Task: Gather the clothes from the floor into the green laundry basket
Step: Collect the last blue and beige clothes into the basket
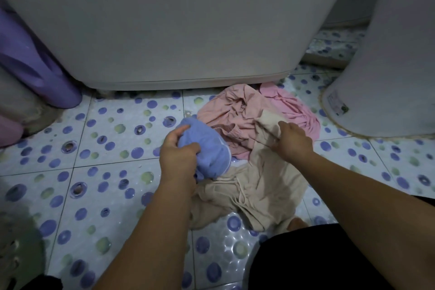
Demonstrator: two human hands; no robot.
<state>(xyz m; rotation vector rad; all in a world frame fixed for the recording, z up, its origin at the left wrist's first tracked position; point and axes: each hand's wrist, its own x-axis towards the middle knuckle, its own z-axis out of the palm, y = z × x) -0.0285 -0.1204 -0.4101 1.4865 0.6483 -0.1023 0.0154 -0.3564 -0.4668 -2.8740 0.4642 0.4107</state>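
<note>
Left hand (180, 153) grips a bunched light-blue cloth garment (207, 148) at centre frame. Right hand (294, 140), at 3 o'clock of it, pinches a beige drawstring garment (261, 186) spread on the dotted tile floor (106, 172). Crumpled pink fabric (247, 110) lies at 12 o'clock, touching the white appliance base (164, 30).

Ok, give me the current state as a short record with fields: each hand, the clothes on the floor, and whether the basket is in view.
left hand: left hand grips the bunched blue garment
right hand: right hand pinches a fold of the beige garment
still on floor: pink garment, lying behind the other two by the base of the white appliance
floor: dotted tiled floor
basket: a green shape at the bottom left corner, too dark to say whether it is the basket
</note>
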